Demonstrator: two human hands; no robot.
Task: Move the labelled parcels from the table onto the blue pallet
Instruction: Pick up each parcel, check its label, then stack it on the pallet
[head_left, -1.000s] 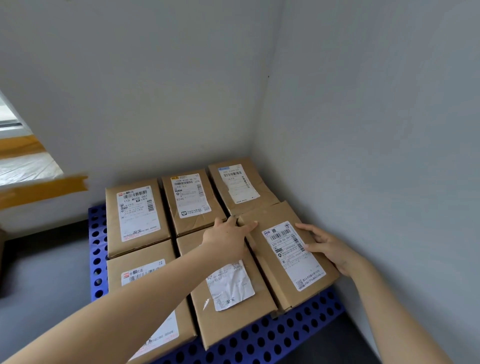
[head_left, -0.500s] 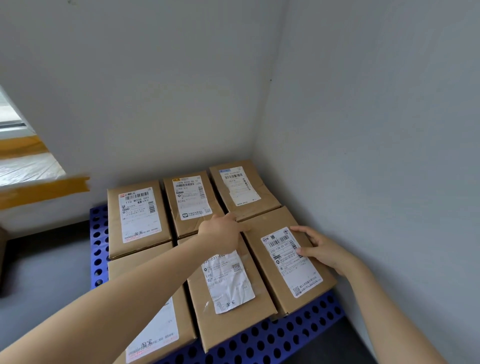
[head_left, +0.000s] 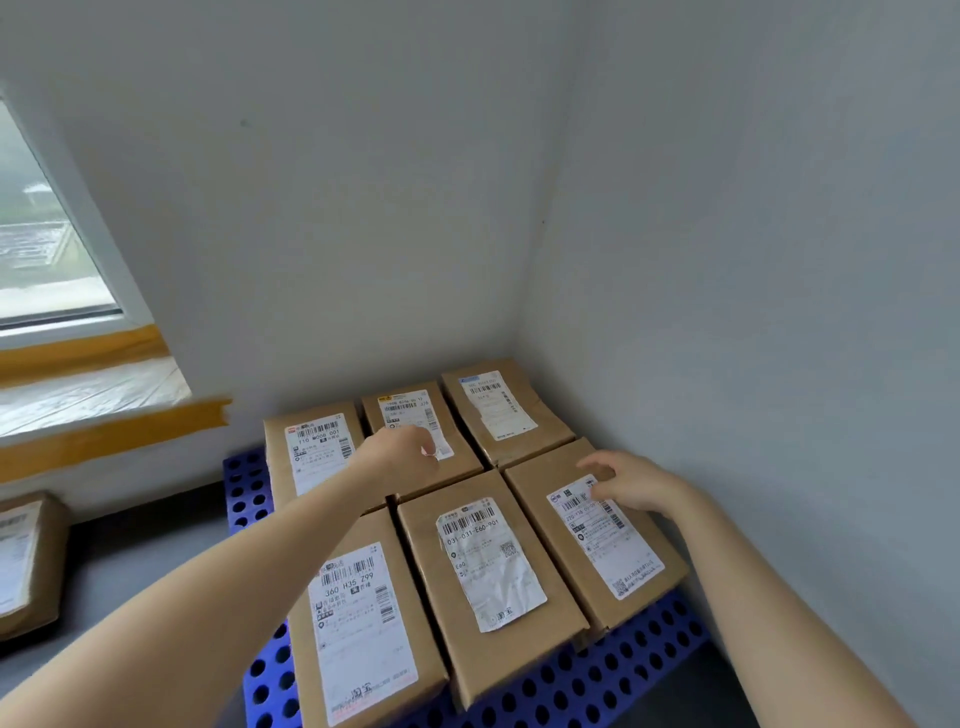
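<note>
Six parcels lie in two rows on the blue pallet (head_left: 613, 675) in the wall corner. The right hand (head_left: 631, 480) hovers over the near-right parcel (head_left: 597, 525), fingers loosely curled, gripping nothing. The left hand (head_left: 402, 449) hangs over the far-middle parcel (head_left: 415, 431), fingers curled, empty.

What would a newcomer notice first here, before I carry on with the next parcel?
Six labelled cardboard parcels lie flat in two rows of three on the blue pallet, which is tucked into the corner of the grey walls. Both bare hands hover above them: the left hand over the back middle parcel, the right hand over the front right one. Another parcel sits at the far left edge.
</note>
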